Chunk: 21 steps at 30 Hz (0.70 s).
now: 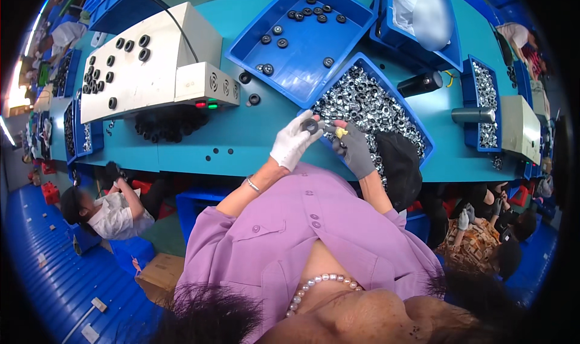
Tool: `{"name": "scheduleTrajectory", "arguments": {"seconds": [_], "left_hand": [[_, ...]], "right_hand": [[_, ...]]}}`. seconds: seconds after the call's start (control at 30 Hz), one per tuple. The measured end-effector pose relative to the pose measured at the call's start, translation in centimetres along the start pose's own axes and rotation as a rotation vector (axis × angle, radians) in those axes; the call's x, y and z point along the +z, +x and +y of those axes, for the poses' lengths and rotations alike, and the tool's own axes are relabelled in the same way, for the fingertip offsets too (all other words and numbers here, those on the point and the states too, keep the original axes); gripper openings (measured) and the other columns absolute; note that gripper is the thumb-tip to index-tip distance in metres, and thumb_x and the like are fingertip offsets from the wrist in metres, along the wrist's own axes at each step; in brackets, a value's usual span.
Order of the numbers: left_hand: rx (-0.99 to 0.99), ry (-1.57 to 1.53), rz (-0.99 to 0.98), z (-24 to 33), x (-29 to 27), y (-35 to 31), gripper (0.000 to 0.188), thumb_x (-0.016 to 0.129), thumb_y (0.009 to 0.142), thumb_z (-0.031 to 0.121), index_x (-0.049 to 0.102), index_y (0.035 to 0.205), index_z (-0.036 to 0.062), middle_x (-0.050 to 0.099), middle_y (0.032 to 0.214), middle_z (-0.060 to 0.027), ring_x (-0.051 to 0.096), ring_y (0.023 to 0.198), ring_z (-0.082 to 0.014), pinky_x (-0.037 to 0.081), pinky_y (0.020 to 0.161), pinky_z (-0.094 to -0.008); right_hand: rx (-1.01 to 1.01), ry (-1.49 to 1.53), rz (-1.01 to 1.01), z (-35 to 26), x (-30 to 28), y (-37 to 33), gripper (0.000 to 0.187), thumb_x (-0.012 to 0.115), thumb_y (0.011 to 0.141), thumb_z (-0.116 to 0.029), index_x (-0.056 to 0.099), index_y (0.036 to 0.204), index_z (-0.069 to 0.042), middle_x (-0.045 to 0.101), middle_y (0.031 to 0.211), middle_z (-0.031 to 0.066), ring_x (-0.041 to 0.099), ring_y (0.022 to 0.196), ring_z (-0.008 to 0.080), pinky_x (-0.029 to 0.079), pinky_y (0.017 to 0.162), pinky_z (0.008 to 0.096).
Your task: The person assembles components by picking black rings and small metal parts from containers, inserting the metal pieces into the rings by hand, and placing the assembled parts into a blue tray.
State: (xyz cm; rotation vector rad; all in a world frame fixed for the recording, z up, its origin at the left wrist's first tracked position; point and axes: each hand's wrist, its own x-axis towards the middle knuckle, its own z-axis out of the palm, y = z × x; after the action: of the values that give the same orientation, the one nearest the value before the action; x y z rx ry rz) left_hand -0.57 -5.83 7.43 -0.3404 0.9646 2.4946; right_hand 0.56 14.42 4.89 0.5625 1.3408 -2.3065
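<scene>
My left hand (290, 146), in a white glove, pinches a small black ring (309, 126) with a hole in its middle. Close beside it is my right hand (356, 153), gloved in grey with a yellow covering on one fingertip. Its fingers are drawn together by the ring; whatever small thing they hold is too small to make out. Both hands hover over the near left corner of a blue bin (428, 139) heaped with shiny metal bushings (362, 96). A black cloth (396, 168) lies over the bin's near edge.
A blue tray (254, 45) with scattered black rings stands beyond. At left, a cream machine (151, 54) carries several rings, with a dark pile (172, 125) below. A black cylinder (420, 84) lies right of the bushings. Co-workers (118, 208) sit on both sides.
</scene>
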Motion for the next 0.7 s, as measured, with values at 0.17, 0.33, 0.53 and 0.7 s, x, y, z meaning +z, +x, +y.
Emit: {"name": "scheduleTrajectory", "arguments": {"seconds": [0.17, 0.33, 0.53, 0.7], "left_hand": [[-0.002, 0.046, 0.019, -0.8, 0.1, 0.0, 0.055, 0.048, 0.090, -0.009, 0.032, 0.142, -0.0102, 0.051, 0.131, -0.0197, 0.055, 0.123, -0.0326, 0.047, 0.106, -0.0403], [-0.006, 0.186, 0.068, -1.8, 0.0, 0.2, 0.050, 0.053, 0.091, -0.005, 0.039, 0.139, -0.0088, 0.054, 0.127, -0.0181, 0.057, 0.119, -0.0302, 0.049, 0.103, -0.0392], [-0.029, 0.370, 0.136, -2.9, -0.2, 0.4, 0.049, 0.056, 0.090, -0.003, 0.042, 0.137, -0.0090, 0.055, 0.130, -0.0174, 0.061, 0.111, -0.0244, 0.054, 0.094, -0.0343], [-0.150, 0.533, 0.083, -4.3, -1.2, 0.9, 0.046, 0.057, 0.092, 0.002, 0.046, 0.136, -0.0077, 0.056, 0.130, -0.0162, 0.059, 0.113, -0.0227, 0.056, 0.089, -0.0342]], "right_hand": [[0.012, -0.057, -0.068, 0.2, -0.9, -0.8, 0.027, 0.054, 0.095, -0.014, 0.062, 0.118, -0.003, 0.063, 0.079, -0.0005, 0.047, 0.058, 0.0020, 0.032, 0.049, 0.0174], [-0.040, -0.259, -0.098, -0.7, 0.0, -1.8, 0.036, 0.055, 0.093, -0.013, 0.059, 0.127, -0.005, 0.060, 0.080, -0.0009, 0.048, 0.061, 0.0030, 0.037, 0.054, 0.0180], [-0.262, -0.592, -0.009, -1.3, 1.4, -2.1, 0.035, 0.062, 0.083, -0.008, 0.060, 0.117, -0.002, 0.063, 0.086, 0.0034, 0.059, 0.071, 0.0109, 0.048, 0.065, 0.0258], [-0.576, -1.230, 0.027, -1.6, 1.1, -2.0, 0.028, 0.064, 0.075, -0.006, 0.060, 0.103, -0.002, 0.062, 0.086, 0.0135, 0.062, 0.070, 0.0299, 0.049, 0.066, 0.0397]]}}
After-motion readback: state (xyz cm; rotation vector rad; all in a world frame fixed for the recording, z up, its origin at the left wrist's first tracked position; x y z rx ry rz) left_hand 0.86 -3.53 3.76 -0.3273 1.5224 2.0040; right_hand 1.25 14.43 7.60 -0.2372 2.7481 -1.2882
